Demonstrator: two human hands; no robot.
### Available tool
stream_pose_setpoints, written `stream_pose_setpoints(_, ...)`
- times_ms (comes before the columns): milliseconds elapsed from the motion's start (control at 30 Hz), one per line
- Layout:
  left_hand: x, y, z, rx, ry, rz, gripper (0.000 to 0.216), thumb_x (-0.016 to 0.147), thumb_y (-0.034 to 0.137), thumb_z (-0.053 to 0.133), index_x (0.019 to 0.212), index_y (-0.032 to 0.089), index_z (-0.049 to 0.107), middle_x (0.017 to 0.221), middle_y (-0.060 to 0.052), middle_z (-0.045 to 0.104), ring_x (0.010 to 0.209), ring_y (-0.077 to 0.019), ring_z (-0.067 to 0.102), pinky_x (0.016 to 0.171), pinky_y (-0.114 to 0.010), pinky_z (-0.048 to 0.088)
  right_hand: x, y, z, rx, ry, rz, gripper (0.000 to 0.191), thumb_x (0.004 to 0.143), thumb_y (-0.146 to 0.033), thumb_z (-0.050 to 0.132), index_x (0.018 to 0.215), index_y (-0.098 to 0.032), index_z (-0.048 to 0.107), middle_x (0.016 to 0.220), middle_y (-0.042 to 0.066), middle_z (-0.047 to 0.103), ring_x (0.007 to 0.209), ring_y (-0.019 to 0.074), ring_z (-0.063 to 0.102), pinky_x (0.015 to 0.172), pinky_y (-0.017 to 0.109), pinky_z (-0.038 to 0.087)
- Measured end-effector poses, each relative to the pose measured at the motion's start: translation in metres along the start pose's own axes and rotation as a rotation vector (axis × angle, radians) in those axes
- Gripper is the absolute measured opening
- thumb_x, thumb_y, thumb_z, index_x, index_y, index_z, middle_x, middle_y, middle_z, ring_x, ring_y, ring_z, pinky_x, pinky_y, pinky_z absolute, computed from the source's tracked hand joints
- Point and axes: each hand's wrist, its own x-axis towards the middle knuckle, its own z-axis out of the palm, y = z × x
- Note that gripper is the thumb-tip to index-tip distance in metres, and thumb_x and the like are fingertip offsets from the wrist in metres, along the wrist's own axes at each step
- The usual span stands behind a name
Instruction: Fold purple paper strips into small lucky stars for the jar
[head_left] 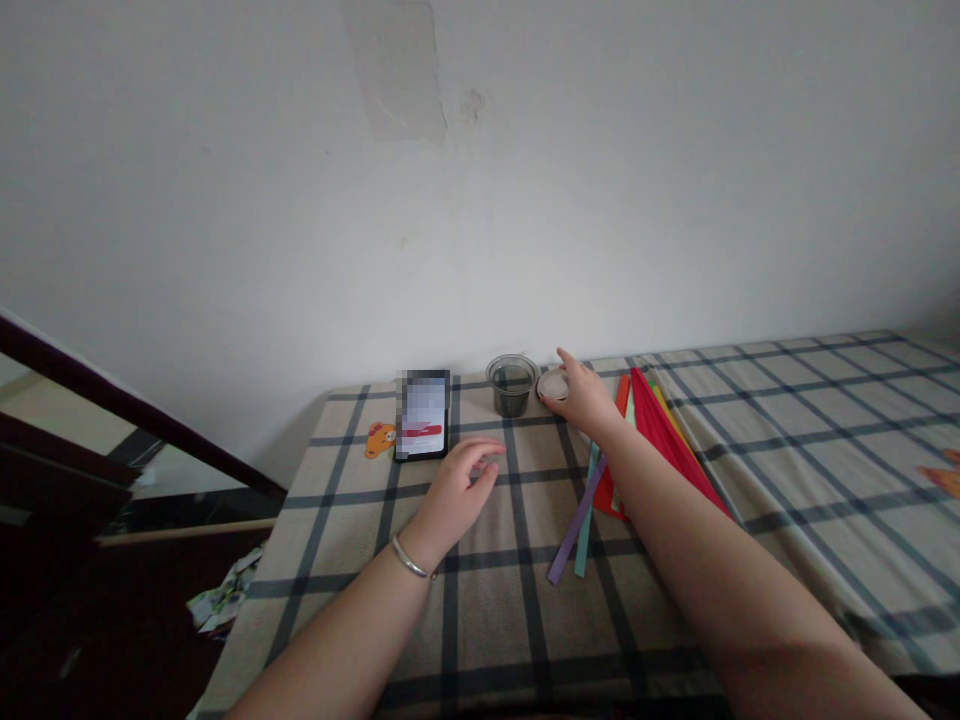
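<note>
My right hand [583,398] rests on the lid [551,384], just right of the cup [511,386] by the far wall; I cannot tell if that grip has closed. My left hand [459,488] is open and empty near the phone [422,414]. I judge I'm taking the lid; lifting it needs a rim pinch.

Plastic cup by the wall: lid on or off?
Off. The cup stands upright with an open rim; the right hand rests on the round lid beside it.

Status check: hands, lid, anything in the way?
Right hand touching round lid beside clear cup. Left hand open near phone. Paper strips nearby, not blocking.
</note>
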Motion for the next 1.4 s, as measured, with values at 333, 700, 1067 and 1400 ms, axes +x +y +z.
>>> stream_pose_setpoints(333,-0.003,0.0,0.001,0.178,-0.031,0.075,0.023,0.083,0.015,0.049,0.101,0.021,0.064,0.113,-0.008,0.058,0.109,-0.0208,0.055,0.093,-0.04,0.048,-0.007,0.003,0.002,-0.078,0.046,-0.07,0.068,0.074,-0.038,0.062,0.132,-0.009,0.04,0.115,0.018,0.062,0.107,0.0323,0.055,0.091,0.043,0.04)
stream_pose_setpoints(700,-0.002,0.006,0.002,0.229,-0.051,0.102,0.021,0.083,0.015,0.05,0.095,0.022,0.065,0.111,-0.007,0.06,0.107,-0.0199,0.057,0.095,-0.04,0.046,-0.053,0.027,-0.05,-0.4,-0.054,0.053,0.023,0.08,-0.034,0.054,0.09,-0.016,0.063,0.093,0.015,0.062,0.09,0.0288,0.061,0.079,0.037,0.045)
stream_pose_setpoints(1067,-0.001,0.005,0.002,0.221,-0.062,0.103,0.021,0.083,0.015,0.05,0.095,0.022,0.065,0.11,-0.007,0.06,0.106,-0.0197,0.057,0.095,-0.04,0.046,-0.055,0.039,-0.044,-0.308,-0.072,0.113,0.011,0.076,-0.027,0.054,0.082,-0.018,0.058,0.082,0.011,0.067,0.083,0.0245,0.064,0.072,0.032,0.045)
stream_pose_setpoints(1400,-0.002,0.006,0.002,0.191,-0.065,0.076,0.021,0.083,0.015,0.05,0.096,0.022,0.065,0.11,-0.007,0.06,0.107,-0.0196,0.057,0.096,-0.04,0.045,-0.055,0.03,-0.049,0.182,-0.045,0.263,0.023,0.075,-0.027,0.053,0.091,-0.016,0.067,0.074,0.005,0.069,0.065,0.0184,0.062,0.059,0.027,0.044)
